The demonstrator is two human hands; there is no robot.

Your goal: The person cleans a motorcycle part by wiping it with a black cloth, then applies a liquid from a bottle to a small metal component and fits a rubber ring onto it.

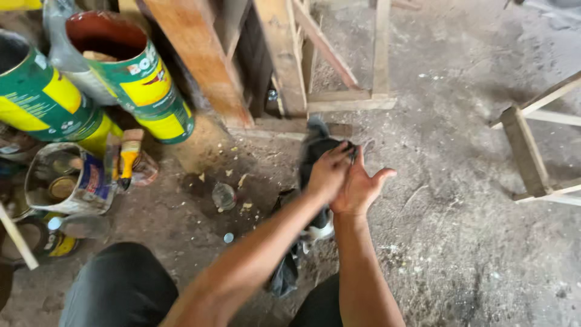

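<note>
My left hand (pixel 327 172) is closed around a dark grey cloth (pixel 316 147) and presses it against my right hand (pixel 361 189). The right hand is held flat with its palm turned toward the cloth, thumb spread out to the right and fingers partly hidden behind the left hand. The rest of the cloth hangs down between my forearms to a dark bunch (pixel 284 275) near my knees. Both hands hover above a dusty concrete floor (pixel 460 230).
Two large green-and-yellow cans (pixel 148 91) (pixel 42 100) lean at the left, beside smaller open tins (pixel 66 178) and a yellow-handled brush (pixel 128 158). Wooden frames (pixel 284 60) stand behind the hands, with another wooden frame (pixel 526 151) at the right. A small clear bottle (pixel 223 195) lies on the floor.
</note>
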